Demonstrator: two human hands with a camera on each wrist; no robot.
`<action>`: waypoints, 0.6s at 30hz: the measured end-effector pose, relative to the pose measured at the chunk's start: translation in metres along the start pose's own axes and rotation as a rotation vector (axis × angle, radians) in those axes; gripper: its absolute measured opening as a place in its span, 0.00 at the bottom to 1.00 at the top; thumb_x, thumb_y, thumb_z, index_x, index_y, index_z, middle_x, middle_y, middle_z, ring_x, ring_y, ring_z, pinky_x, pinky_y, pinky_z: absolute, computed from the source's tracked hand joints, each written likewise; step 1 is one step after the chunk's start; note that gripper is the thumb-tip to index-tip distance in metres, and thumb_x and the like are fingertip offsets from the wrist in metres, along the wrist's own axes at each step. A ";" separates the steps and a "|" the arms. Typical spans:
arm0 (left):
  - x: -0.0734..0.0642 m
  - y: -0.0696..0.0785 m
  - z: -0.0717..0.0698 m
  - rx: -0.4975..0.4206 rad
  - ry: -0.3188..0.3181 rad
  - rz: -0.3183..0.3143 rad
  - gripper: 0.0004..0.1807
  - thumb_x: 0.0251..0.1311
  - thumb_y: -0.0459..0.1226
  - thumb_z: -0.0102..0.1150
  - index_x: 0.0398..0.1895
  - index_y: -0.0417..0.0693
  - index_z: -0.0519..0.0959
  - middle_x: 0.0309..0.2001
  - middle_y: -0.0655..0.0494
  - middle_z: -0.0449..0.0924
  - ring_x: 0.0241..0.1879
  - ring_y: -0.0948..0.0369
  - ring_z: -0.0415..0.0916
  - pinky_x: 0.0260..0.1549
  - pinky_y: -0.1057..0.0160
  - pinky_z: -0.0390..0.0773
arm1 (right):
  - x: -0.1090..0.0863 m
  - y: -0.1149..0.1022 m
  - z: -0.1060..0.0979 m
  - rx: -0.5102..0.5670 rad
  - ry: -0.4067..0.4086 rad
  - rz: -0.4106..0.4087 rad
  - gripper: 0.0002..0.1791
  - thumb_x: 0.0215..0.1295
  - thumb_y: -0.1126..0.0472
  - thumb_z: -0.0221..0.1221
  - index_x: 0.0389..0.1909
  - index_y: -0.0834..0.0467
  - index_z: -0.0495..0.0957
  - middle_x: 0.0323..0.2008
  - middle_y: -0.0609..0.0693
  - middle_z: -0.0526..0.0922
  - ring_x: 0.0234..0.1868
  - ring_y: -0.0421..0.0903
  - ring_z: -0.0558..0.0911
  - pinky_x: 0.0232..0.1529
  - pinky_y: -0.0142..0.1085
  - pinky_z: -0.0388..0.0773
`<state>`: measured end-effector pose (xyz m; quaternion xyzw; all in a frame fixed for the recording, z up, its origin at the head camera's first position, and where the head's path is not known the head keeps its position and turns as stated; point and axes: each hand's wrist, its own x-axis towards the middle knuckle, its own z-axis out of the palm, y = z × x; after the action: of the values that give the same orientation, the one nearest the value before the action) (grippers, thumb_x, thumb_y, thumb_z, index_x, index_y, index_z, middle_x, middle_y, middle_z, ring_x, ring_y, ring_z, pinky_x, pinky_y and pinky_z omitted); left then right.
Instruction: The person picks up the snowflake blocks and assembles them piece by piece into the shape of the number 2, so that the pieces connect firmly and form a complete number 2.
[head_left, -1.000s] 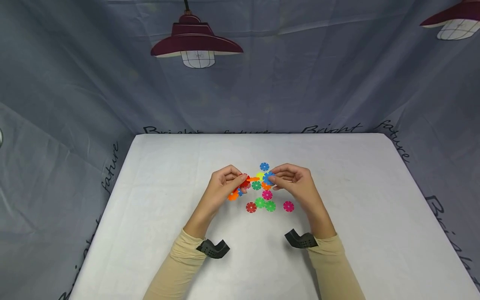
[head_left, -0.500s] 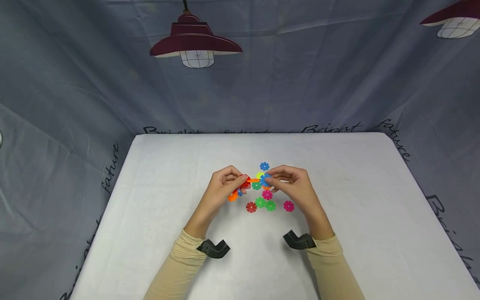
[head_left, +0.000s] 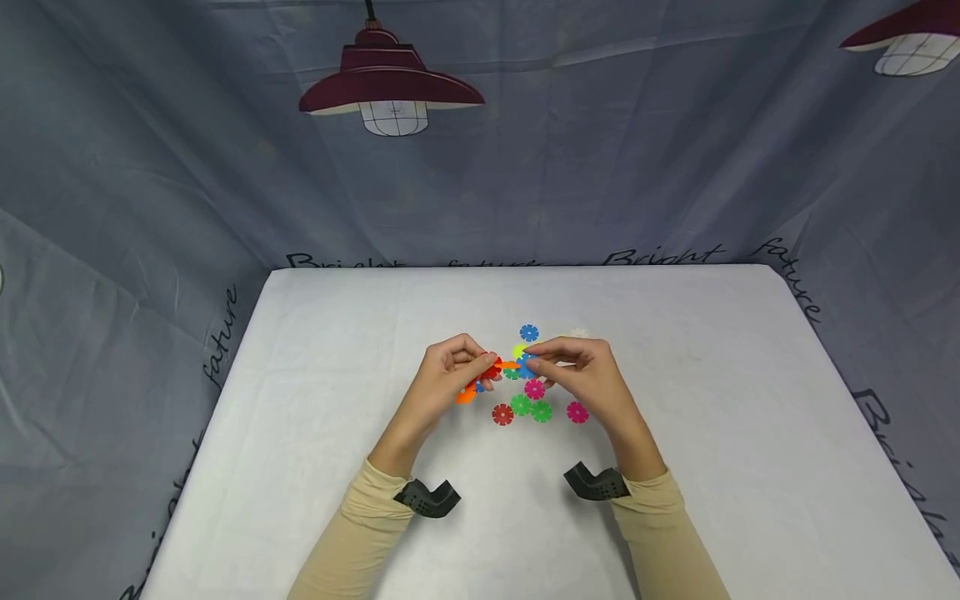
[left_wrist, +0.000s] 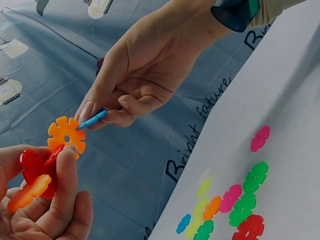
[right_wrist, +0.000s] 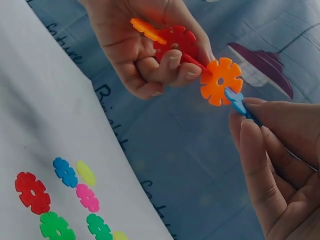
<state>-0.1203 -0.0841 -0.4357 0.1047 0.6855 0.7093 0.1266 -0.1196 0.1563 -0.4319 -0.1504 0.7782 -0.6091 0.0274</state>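
My left hand (head_left: 453,367) grips a joined group of notched plastic discs. In the right wrist view the group shows red discs (right_wrist: 175,36), an orange disc (right_wrist: 147,31) at one end and another orange disc (right_wrist: 212,92) sticking out toward my right hand. Thumb and fingers of my right hand (right_wrist: 285,155) pinch a blue disc (right_wrist: 235,100), nearly edge-on, its rim right at the notched edge of the protruding orange disc. The left wrist view shows the blue disc (left_wrist: 92,119) overlapping that orange rim, crosswise to it. Fingers of my left hand cover part of the red discs.
Several loose discs lie under and in front of my hands on the white table (head_left: 337,375): a red disc (head_left: 502,414), green discs (head_left: 541,412), pink discs (head_left: 577,412), a blue disc (head_left: 529,333) and a yellow disc (right_wrist: 85,172). A grey printed cloth (head_left: 570,167) hangs behind.
My right hand has moved left and slightly toward me, bringing the blue disc to the orange disc. A pale disc now shows behind the right hand. The left hand has barely moved.
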 end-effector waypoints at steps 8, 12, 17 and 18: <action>0.001 -0.001 0.003 -0.010 0.026 -0.019 0.11 0.72 0.36 0.62 0.35 0.36 0.78 0.32 0.49 0.88 0.27 0.59 0.85 0.30 0.70 0.78 | 0.001 -0.001 0.006 -0.004 0.013 -0.020 0.09 0.63 0.65 0.71 0.44 0.61 0.89 0.38 0.58 0.90 0.34 0.54 0.88 0.38 0.41 0.88; 0.000 0.001 0.001 0.007 0.032 -0.022 0.11 0.72 0.38 0.62 0.34 0.38 0.78 0.31 0.54 0.88 0.30 0.47 0.85 0.33 0.66 0.79 | 0.002 -0.001 0.010 0.014 0.022 -0.038 0.09 0.63 0.66 0.71 0.43 0.62 0.89 0.38 0.59 0.90 0.33 0.53 0.88 0.38 0.41 0.89; -0.001 0.002 -0.006 0.093 -0.014 -0.041 0.11 0.72 0.42 0.62 0.37 0.42 0.79 0.34 0.53 0.87 0.36 0.47 0.83 0.37 0.64 0.78 | 0.002 0.000 0.012 0.036 -0.036 -0.038 0.09 0.64 0.66 0.70 0.44 0.61 0.88 0.41 0.59 0.90 0.36 0.47 0.89 0.41 0.48 0.89; -0.001 0.001 -0.007 0.120 -0.030 -0.050 0.11 0.71 0.43 0.63 0.39 0.44 0.80 0.35 0.54 0.87 0.36 0.49 0.83 0.37 0.64 0.77 | 0.001 0.001 0.012 0.038 -0.052 -0.034 0.09 0.65 0.65 0.70 0.44 0.61 0.88 0.41 0.59 0.90 0.37 0.45 0.89 0.42 0.48 0.89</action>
<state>-0.1216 -0.0913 -0.4350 0.1053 0.7273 0.6619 0.1479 -0.1183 0.1447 -0.4355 -0.1789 0.7629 -0.6199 0.0404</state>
